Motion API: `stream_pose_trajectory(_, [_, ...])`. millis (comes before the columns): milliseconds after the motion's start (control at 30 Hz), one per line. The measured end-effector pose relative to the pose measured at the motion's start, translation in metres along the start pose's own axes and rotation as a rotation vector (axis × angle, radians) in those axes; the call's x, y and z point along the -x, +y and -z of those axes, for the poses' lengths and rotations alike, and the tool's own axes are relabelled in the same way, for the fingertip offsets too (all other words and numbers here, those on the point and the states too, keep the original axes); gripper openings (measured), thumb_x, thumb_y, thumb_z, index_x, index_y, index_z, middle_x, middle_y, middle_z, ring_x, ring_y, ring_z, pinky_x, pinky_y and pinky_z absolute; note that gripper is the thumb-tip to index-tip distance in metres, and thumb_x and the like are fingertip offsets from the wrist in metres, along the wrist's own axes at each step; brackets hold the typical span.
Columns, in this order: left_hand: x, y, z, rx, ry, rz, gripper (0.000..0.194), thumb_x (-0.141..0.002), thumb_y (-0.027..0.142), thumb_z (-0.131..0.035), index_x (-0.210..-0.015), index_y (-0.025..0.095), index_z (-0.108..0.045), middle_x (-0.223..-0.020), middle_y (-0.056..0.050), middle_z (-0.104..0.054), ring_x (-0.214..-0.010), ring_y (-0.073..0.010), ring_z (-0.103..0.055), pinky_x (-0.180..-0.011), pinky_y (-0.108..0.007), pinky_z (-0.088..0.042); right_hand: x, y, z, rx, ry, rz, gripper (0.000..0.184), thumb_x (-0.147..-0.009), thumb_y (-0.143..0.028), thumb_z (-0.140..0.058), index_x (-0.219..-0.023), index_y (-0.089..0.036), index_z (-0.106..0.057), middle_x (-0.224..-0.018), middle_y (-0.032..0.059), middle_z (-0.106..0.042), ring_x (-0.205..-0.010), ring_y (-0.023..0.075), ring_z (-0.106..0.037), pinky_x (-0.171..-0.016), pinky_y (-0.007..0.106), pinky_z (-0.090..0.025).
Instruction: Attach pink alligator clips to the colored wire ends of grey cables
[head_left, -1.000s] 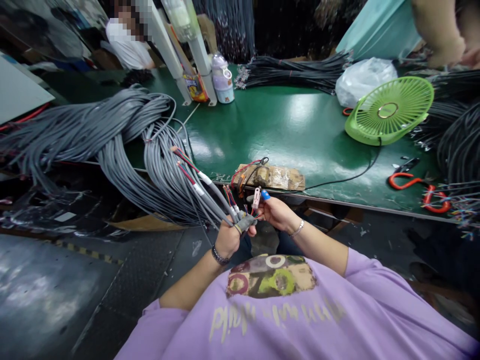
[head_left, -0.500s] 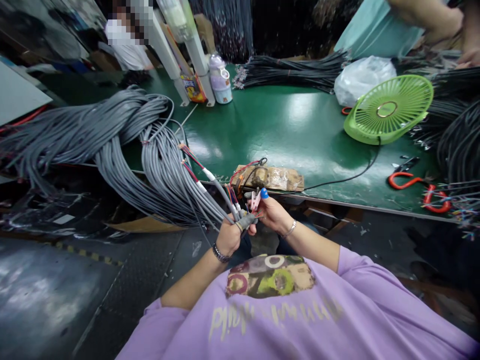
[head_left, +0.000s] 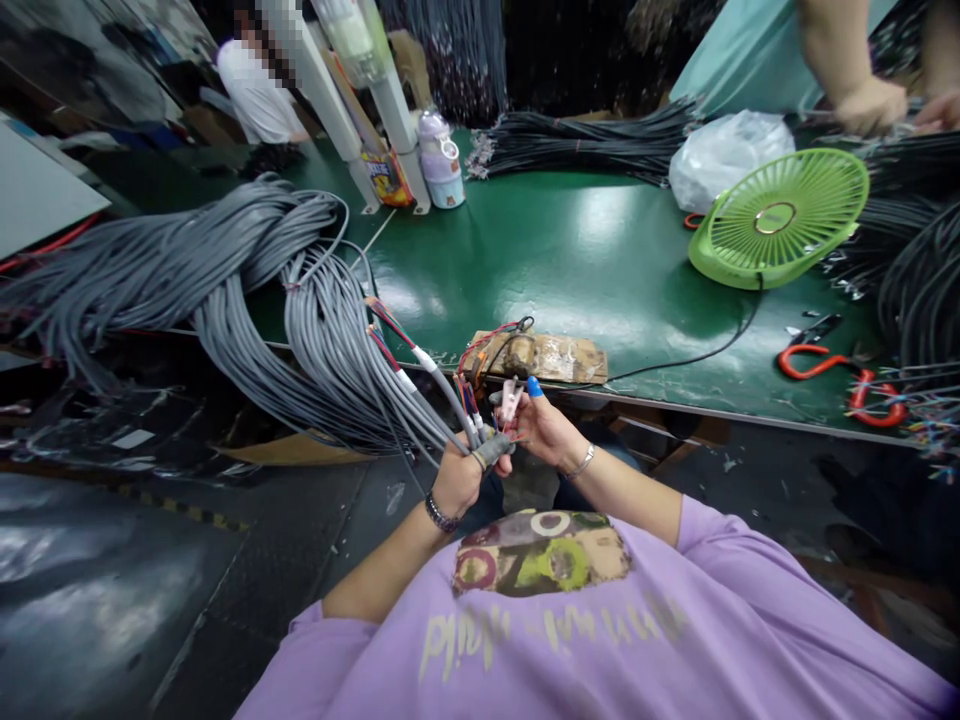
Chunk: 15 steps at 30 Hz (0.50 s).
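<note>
My left hand [head_left: 459, 480], its thumb in a grey cover, is closed around the ends of several grey cables [head_left: 442, 425]. White sleeves and thin coloured wires [head_left: 466, 395] stick up past this grip. Close on the right, my right hand [head_left: 553, 432] is curled beside the thin wire ends, with a blue cover on the raised thumb. A small pinkish-white clip-like piece [head_left: 511, 400] stands between the hands. What the right fingers grip is too small and partly hidden. Both hands are at the table's front edge.
A wooden block [head_left: 577, 358] with tape and a red wire lies at the green table's [head_left: 570, 250] edge. A green fan [head_left: 780, 220], red-handled tools [head_left: 810, 362], a bottle [head_left: 441, 165] and black cable bundles [head_left: 585, 145] surround it. A co-worker's hand [head_left: 870, 105] is at far right.
My right thumb has moved slightly right, away from the pinkish-white piece. The held cables have shifted a little. The co-worker's hands at far right have come lower onto the cables.
</note>
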<state>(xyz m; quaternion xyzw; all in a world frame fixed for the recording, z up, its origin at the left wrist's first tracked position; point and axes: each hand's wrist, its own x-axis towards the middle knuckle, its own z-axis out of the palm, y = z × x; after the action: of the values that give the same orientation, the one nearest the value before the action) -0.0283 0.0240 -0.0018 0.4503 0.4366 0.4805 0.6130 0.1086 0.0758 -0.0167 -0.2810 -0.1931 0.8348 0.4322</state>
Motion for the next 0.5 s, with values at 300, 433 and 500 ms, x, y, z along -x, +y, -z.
stream_pose_trajectory(300, [0.015,-0.005,0.009,-0.168,0.014,-0.079,0.029,-0.08,0.038,-0.066,-0.062,0.016,-0.068,-0.057,-0.003,-0.066,-0.05,-0.0127,-0.058,-0.052,-0.024,-0.047,0.035,0.004,0.016,0.321,-0.089,-0.027,0.042,-0.064,-0.05,-0.077,-0.083,-0.015,-0.063,-0.073,0.0007,-0.061,-0.061,0.0096,-0.054,-0.059,0.024,-0.046])
stream_pose_trajectory(433, [0.016,-0.001,0.007,-0.274,0.011,-0.082,0.029,-0.079,0.04,-0.067,-0.062,0.016,-0.067,-0.057,-0.003,-0.066,-0.051,-0.0131,-0.059,-0.053,-0.025,-0.049,0.041,0.002,0.003,0.567,-0.026,0.083,0.035,-0.064,-0.04,-0.079,-0.079,-0.014,-0.062,-0.071,-0.0017,-0.059,-0.06,0.008,-0.049,-0.056,0.021,-0.039])
stream_pose_trajectory(500, [0.016,0.001,0.005,-0.289,0.024,-0.088,0.03,-0.077,0.041,-0.068,-0.061,0.016,-0.066,-0.056,-0.002,-0.066,-0.05,-0.0131,-0.059,-0.053,-0.025,-0.049,0.041,0.002,-0.003,0.626,0.011,0.137,0.034,-0.064,-0.041,-0.078,-0.076,-0.015,-0.06,-0.068,-0.0024,-0.058,-0.059,0.0082,-0.047,-0.055,0.021,-0.037])
